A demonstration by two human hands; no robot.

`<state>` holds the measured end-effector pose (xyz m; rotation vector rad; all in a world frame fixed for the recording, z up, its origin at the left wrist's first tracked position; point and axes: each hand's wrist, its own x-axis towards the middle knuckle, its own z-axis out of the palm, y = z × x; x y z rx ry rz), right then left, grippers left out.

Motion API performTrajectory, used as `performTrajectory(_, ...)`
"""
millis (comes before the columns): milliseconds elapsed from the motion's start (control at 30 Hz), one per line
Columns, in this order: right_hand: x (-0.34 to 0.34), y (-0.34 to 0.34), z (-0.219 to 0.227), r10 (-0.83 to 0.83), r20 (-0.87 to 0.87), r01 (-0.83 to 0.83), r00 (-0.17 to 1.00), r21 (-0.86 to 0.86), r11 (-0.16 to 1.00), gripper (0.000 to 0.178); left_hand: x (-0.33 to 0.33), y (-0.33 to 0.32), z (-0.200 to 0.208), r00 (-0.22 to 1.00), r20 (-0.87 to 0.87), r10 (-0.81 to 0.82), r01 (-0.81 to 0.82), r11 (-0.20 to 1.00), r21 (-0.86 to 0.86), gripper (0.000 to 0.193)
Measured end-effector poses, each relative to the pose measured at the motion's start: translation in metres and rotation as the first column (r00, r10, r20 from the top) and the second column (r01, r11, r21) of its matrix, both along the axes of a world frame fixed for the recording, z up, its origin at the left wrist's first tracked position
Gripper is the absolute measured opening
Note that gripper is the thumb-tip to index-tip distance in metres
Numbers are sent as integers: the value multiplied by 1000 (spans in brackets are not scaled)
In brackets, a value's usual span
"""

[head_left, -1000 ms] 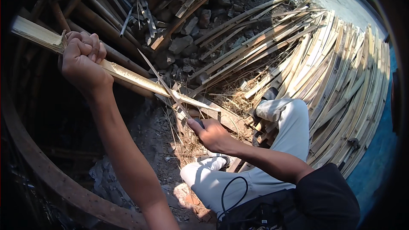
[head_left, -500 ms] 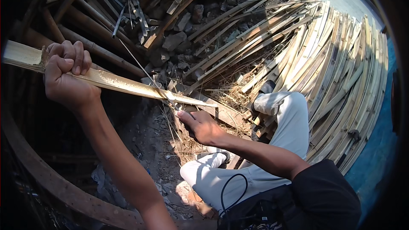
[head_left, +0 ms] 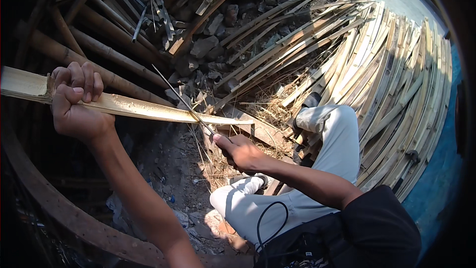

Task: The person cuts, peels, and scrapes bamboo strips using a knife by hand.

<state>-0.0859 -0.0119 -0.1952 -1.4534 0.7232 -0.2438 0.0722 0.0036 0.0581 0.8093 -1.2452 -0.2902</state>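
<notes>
My left hand (head_left: 82, 100) is wrapped round a pale split bamboo strip (head_left: 144, 110), near a node at the left. From that fist the strip runs rightward, narrowing to a tip above my bent leg. A knife (head_left: 182, 100) with a long thin blade is in my right hand (head_left: 243, 153), its handle mostly covered by the fingers. The blade lies across the strip towards its narrow end and points up and left. A small curl of shaving (head_left: 194, 105) shows beside the blade.
Many split bamboo strips (head_left: 396, 99) lie piled at the right, with another bundle (head_left: 297, 34) at the far middle. Thick round poles (head_left: 104, 52) stand at the upper left. Stones (head_left: 203, 47) and a flat board (head_left: 267, 131) lie on the ground. A hammer-like tool (head_left: 410, 161) rests on the pile.
The strip's left end and my left hand have dropped slightly. My right hand has shifted a little right and down, drawing the blade with it.
</notes>
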Motion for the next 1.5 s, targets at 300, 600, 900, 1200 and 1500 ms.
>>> performTrajectory(300,-1,7,87,-20,235,51,972,-126,991,69,10,1,-3,996,-71,51,-49,999,21,15)
performTrajectory(600,0,9,-40,-68,86,89,994,-278,957,61,12,2,2,1000,-9,-9,9,1000,7,14)
performTrajectory(900,-5,6,86,-18,197,24,980,-28,999,70,16,-1,-3,996,-52,69,-67,997,36,13)
performTrajectory(1200,-5,7,2,-84,68,77,994,100,992,65,5,-1,-3,1000,-18,19,-20,1000,-13,11)
performTrajectory(1500,-2,12,93,-5,427,58,904,-112,992,63,5,0,2,1000,-13,23,-22,999,47,14)
